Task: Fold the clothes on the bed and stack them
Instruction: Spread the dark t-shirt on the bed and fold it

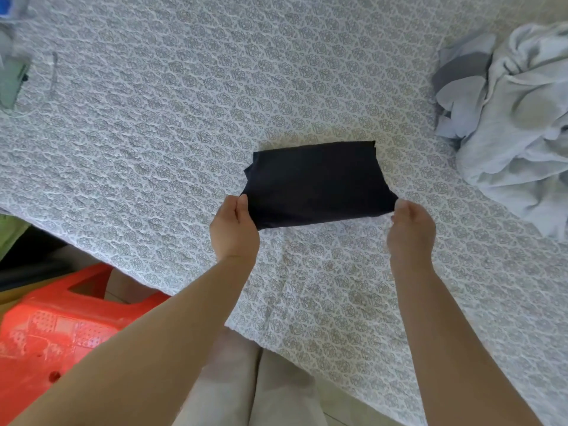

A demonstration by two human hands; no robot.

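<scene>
Pinching the near corners of the folded dark garment [316,182], the left hand [235,230] and right hand [410,230] had fingers clamped on it mid-bed [153,133]. Next probably called for stacking it, then fetching from the crumpled pale clothes [510,118] beyond the garment's right.

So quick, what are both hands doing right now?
Left hand: closed, pinching the dark folded garment at its near-left corner.
Right hand: closed, pinching its near-right corner.
</scene>
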